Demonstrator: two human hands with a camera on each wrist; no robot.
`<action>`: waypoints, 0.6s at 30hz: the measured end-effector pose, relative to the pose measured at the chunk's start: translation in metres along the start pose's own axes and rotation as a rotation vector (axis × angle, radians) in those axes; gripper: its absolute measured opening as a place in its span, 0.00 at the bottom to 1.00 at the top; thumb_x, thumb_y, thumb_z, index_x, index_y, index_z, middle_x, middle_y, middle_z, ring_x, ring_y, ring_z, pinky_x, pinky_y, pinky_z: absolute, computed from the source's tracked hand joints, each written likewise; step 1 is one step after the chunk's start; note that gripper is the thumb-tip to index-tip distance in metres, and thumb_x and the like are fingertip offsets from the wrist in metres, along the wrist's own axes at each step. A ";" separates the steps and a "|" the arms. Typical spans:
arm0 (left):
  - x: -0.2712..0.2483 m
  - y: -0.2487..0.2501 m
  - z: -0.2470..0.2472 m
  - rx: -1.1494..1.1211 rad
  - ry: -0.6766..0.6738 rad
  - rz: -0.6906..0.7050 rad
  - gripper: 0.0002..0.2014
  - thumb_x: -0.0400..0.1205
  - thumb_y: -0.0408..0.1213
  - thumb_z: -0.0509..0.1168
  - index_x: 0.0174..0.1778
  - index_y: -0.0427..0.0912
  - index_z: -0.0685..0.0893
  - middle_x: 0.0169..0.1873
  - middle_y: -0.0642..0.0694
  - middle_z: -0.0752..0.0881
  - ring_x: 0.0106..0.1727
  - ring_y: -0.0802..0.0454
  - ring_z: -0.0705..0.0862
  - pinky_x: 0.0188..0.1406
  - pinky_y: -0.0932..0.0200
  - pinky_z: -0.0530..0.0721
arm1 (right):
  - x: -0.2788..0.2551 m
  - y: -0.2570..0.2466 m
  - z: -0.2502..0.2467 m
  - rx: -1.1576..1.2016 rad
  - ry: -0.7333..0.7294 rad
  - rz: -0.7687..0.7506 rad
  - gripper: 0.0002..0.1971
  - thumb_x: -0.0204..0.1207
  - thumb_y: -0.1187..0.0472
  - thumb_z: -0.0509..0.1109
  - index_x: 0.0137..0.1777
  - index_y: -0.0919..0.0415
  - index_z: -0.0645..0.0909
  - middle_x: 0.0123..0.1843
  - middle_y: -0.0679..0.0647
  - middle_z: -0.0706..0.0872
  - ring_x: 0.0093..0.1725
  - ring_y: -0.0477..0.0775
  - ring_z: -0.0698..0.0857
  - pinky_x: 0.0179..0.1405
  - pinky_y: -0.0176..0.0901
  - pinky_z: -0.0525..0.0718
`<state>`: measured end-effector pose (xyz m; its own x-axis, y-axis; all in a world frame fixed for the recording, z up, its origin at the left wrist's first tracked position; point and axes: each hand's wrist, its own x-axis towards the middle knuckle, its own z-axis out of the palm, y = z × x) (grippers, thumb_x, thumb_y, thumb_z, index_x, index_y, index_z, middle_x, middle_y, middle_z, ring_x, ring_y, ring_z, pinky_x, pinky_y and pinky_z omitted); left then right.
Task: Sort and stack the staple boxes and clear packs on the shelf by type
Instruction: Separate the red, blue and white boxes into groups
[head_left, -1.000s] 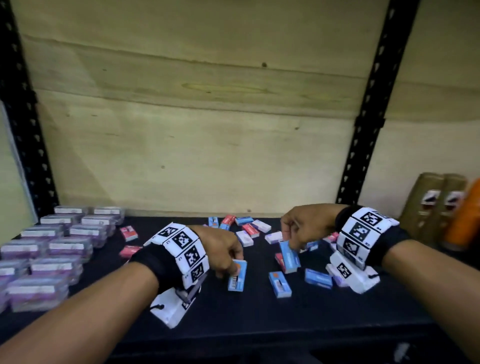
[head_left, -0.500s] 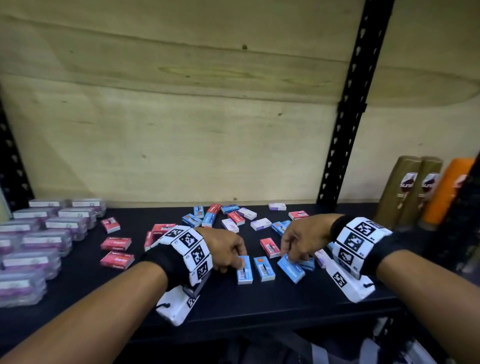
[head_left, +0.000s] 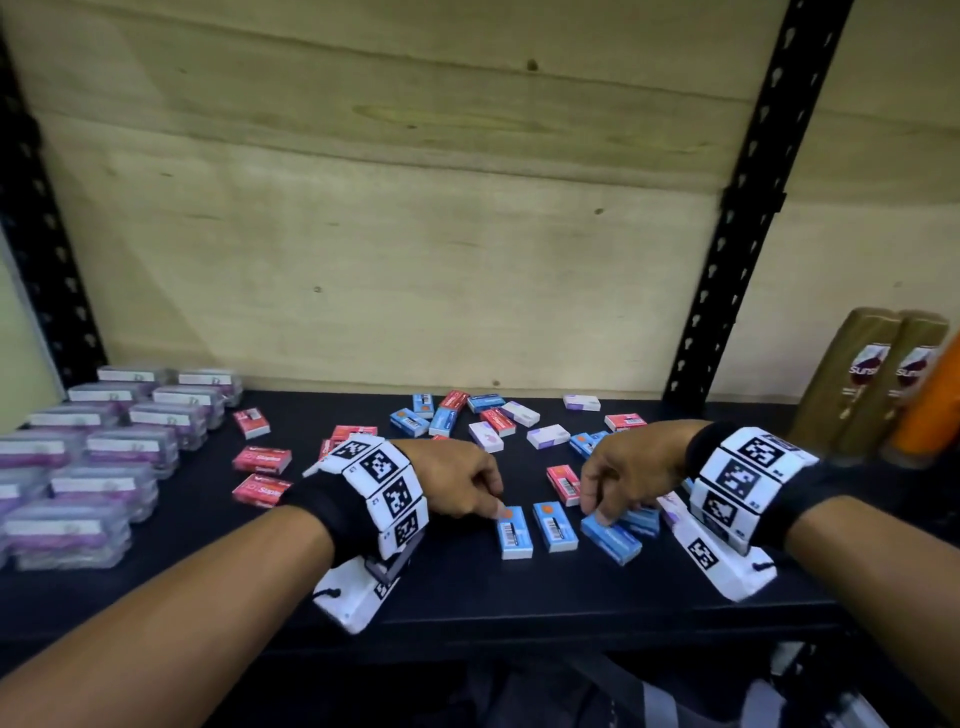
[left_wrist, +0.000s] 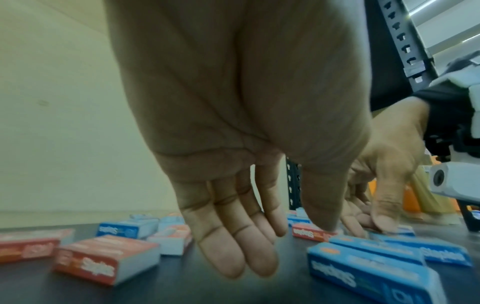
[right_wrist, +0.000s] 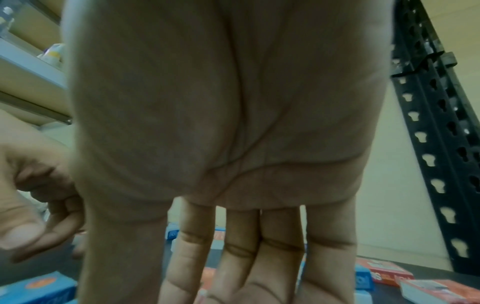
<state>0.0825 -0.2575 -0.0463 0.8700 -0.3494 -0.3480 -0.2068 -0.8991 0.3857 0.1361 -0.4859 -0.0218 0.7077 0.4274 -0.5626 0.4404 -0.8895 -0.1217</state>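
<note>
Three blue staple boxes lie side by side near the front of the black shelf (head_left: 519, 618). My left hand (head_left: 496, 506) touches the far end of the left blue box (head_left: 514, 532) with a fingertip; in the left wrist view its fingers (left_wrist: 233, 257) hang straight and hold nothing. The middle blue box (head_left: 555, 526) lies untouched. My right hand (head_left: 592, 512) pinches the near-left end of the angled right blue box (head_left: 610, 538) between thumb and fingertips. Clear packs (head_left: 104, 452) with purple contents stand in stacked rows at the left. Red boxes (head_left: 262, 460) lie left of centre.
More blue, red and white-purple boxes (head_left: 548, 435) lie scattered toward the back wall. Two brown bottles (head_left: 872, 384) and an orange one (head_left: 930, 410) stand at the right. A black perforated upright (head_left: 727, 249) rises behind my right wrist.
One second ago my right hand held a blue box raised and the left tilted another; both boxes now lie flat beside the middle one. Little has moved in the last half second.
</note>
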 end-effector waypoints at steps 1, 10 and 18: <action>-0.005 -0.003 -0.004 -0.008 0.018 0.004 0.18 0.82 0.51 0.67 0.65 0.50 0.81 0.56 0.53 0.86 0.43 0.60 0.84 0.56 0.61 0.83 | 0.002 -0.001 -0.002 -0.013 0.008 0.000 0.10 0.78 0.55 0.75 0.57 0.52 0.87 0.40 0.43 0.87 0.34 0.41 0.81 0.41 0.35 0.82; -0.063 -0.079 -0.060 0.168 0.198 -0.212 0.08 0.80 0.46 0.68 0.52 0.50 0.86 0.44 0.54 0.89 0.46 0.55 0.86 0.49 0.60 0.81 | 0.049 -0.063 -0.052 -0.070 0.272 -0.199 0.08 0.75 0.52 0.75 0.53 0.49 0.86 0.45 0.48 0.90 0.41 0.47 0.85 0.50 0.44 0.83; -0.089 -0.152 -0.106 0.330 0.242 -0.426 0.06 0.81 0.42 0.67 0.52 0.51 0.86 0.38 0.58 0.84 0.42 0.56 0.82 0.47 0.60 0.79 | 0.115 -0.144 -0.082 -0.153 0.283 -0.339 0.11 0.76 0.50 0.74 0.57 0.48 0.85 0.47 0.43 0.88 0.45 0.46 0.85 0.50 0.41 0.81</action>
<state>0.0839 -0.0614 0.0163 0.9764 0.0954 -0.1939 0.0884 -0.9951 -0.0448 0.1997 -0.2950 -0.0020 0.6231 0.7362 -0.2640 0.7345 -0.6668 -0.1259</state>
